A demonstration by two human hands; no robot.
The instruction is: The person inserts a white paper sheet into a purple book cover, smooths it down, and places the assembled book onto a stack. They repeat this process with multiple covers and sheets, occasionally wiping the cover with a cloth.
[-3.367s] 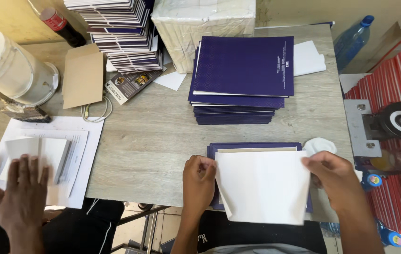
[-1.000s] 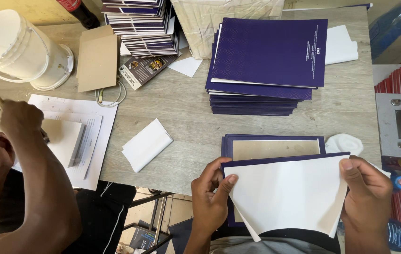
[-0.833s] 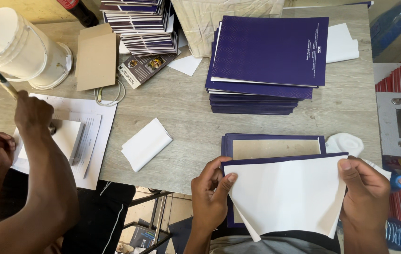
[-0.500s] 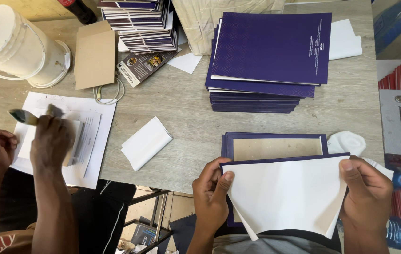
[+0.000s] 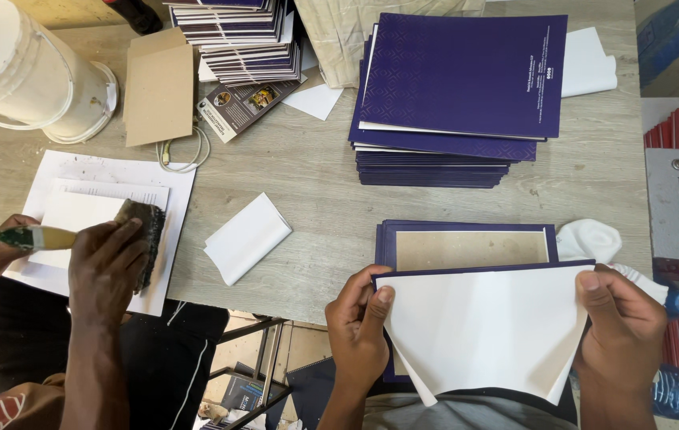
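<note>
We are holding a white sheet [image 5: 487, 330] by its two upper corners at the near edge of the grey table [image 5: 307, 175]; our left hand [image 5: 359, 326] is pinching the left corner, thumb on top, and our right hand [image 5: 622, 330] is clamping the right corner the same way; the sheet is lying over a dark blue cover [image 5: 467, 239] with a bare board panel showing; a white cloth [image 5: 590, 239] is sitting just beside it; a stack of blue covers [image 5: 455, 87] is resting farther back; to the left, a co-worker's hand [image 5: 104, 267] is gripping a brush [image 5: 128, 235] over white papers [image 5: 108, 199], near a white bucket [image 5: 21, 68].
</note>
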